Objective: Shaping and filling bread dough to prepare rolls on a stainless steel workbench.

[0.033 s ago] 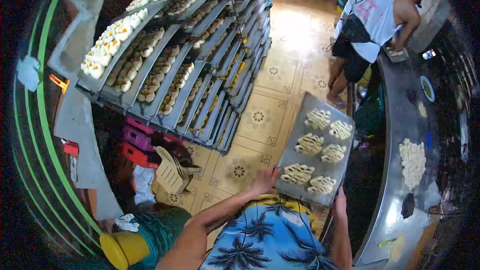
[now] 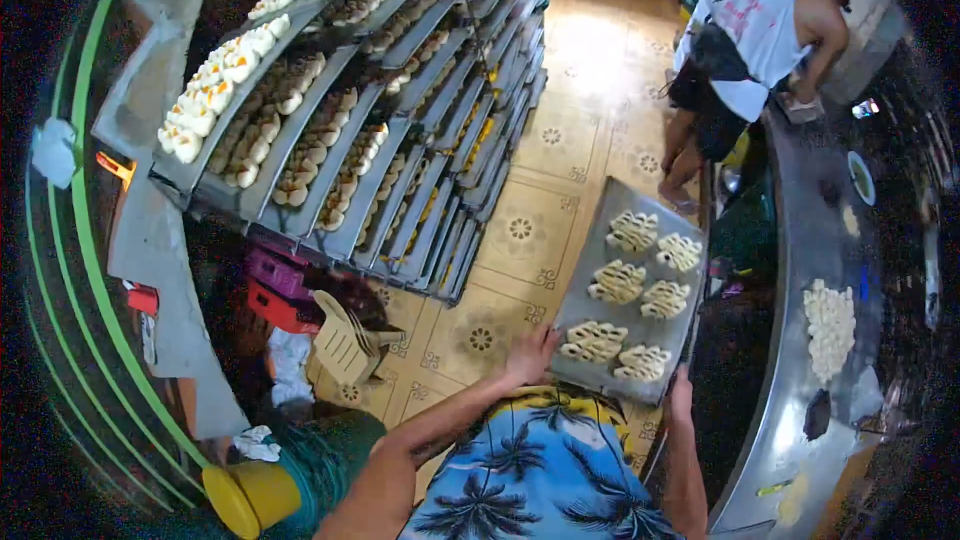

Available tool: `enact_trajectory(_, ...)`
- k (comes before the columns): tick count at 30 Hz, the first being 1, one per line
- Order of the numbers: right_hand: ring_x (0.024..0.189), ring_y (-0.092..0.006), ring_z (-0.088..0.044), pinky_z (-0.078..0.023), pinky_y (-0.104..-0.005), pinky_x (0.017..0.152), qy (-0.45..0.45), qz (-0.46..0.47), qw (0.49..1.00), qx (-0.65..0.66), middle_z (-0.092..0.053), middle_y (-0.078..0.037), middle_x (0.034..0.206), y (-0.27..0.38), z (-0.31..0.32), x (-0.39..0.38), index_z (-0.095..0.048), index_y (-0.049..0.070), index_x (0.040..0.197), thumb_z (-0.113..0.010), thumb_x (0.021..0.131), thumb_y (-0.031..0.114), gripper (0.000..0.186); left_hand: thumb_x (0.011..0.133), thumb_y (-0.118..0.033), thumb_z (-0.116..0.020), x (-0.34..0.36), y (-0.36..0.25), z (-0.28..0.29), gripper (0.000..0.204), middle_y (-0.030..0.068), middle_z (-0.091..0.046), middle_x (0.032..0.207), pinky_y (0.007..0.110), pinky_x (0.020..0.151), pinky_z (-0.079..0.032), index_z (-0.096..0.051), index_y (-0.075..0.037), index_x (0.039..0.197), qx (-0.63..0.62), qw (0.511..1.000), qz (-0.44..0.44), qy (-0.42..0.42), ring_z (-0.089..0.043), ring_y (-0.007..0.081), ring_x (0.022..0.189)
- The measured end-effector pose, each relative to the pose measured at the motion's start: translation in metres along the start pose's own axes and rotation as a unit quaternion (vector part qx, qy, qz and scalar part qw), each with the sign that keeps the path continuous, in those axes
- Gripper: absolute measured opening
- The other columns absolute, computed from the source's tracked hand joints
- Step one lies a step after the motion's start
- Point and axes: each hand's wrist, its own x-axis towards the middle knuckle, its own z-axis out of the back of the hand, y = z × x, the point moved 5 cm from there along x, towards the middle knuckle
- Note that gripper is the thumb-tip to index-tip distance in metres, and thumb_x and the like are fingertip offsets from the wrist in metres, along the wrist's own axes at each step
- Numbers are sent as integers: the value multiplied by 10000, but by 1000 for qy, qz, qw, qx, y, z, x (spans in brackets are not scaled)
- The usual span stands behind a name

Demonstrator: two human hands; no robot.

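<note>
I am carrying a metal baking tray [image 2: 595, 315] that bears several lattice-cut pieces of pale dough [image 2: 630, 283]. My left hand [image 2: 530, 360] is at its near left edge, fingers curled against it. On the opposite side, my right hand [image 2: 681, 392] grips the near right corner, partly hidden under the rim. The tray is over the tiled floor [image 2: 520, 230], between a rack and a steel counter.
A tall rack [image 2: 330, 170] holds trays of buns. Below are crates [image 2: 275, 305], a chair [image 2: 345, 340] and a yellow bucket [image 2: 235, 500]. Another person [image 2: 750, 50] bends at the steel counter [image 2: 805, 230], which bears a dough piece [image 2: 830, 330]. A ledge [image 2: 160, 320] runs along the left.
The tray has shifted very slightly away from me with both my hands on it. The other person appears a little farther right in the picture. Otherwise little differs.
</note>
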Motion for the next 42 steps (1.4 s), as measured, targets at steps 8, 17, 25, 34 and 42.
enact_trajectory(8,826,-314,-632,-492,-438,769,-247,110,841,-469,-694,-245,949,-33,-80,203,-679,-52,1093,-477,1064,298,406,1066,-363,-507,79,149,-62,277,269,-650,743,628,641,-493,-579,-96,1059,-3,982,175,68,-638,528,710)
enact_trajectory(17,618,-203,-454,-383,-454,588,-236,91,805,-536,-501,-154,621,-113,-121,372,-617,-38,817,-549,1056,430,530,1068,-297,-448,7,322,-272,287,294,-667,1047,589,827,-489,-555,-71,1210,-118,847,484,183,-623,529,1023)
enact_trajectory(25,697,-324,-663,-521,-437,698,-77,68,804,-585,-696,-170,763,-273,-163,522,-738,53,956,-585,1010,439,418,1074,-286,-467,-102,410,-402,225,212,-642,1061,515,701,-558,-534,-98,1178,-166,780,581,165,-648,396,897)
enact_trajectory(34,1146,-387,-690,-521,-428,990,248,-25,827,-505,-716,-247,1221,-403,-200,628,-685,36,1303,-597,990,477,548,1075,-190,-466,-166,453,-479,187,154,-583,1075,459,716,-580,-458,-134,1253,-439,472,765,14,-631,318,922)
enact_trajectory(42,1025,-412,-677,-556,-511,849,158,-55,740,-651,-659,-224,1291,-497,-97,650,-524,50,1419,-577,1018,379,521,1074,-113,-458,-155,480,-515,270,145,-533,1139,443,820,-582,-390,-148,1333,-619,229,747,-80,-619,310,967)
